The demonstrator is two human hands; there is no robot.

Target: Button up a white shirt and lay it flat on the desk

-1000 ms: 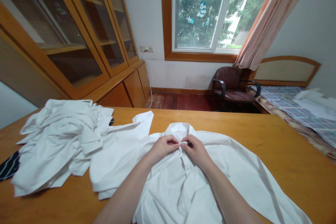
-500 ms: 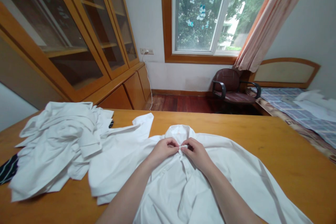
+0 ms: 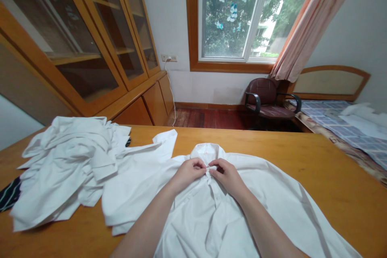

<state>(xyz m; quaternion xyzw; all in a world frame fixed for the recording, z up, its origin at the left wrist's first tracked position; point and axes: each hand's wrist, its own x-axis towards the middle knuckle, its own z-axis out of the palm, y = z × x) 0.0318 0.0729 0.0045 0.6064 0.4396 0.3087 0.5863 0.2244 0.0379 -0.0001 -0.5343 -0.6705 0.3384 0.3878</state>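
A white collared shirt (image 3: 208,217) lies front up on the wooden table, its collar at the far end and its sleeves spread to both sides. My left hand (image 3: 192,171) pinches the front edge just below the collar, fingers closed on the cloth. Facing it, my right hand (image 3: 224,173) pinches the opposite front edge, thumb and forefinger together. The fingertips of both hands almost meet at the top of the placket. Any button between them is too small or too covered to make out. Below the hands the cloth is wrinkled.
A heap of white clothes (image 3: 69,161) sits on the left of the wooden table (image 3: 302,161), with dark striped cloth (image 3: 11,193) poking out. Beyond stand a glass-door cabinet (image 3: 121,84), a brown armchair (image 3: 266,98) and a bed (image 3: 338,121) under a curtained window.
Both hands keep their pinch at the collar opening; the right fingers have shifted very slightly. The shirt and the heap lie as before.
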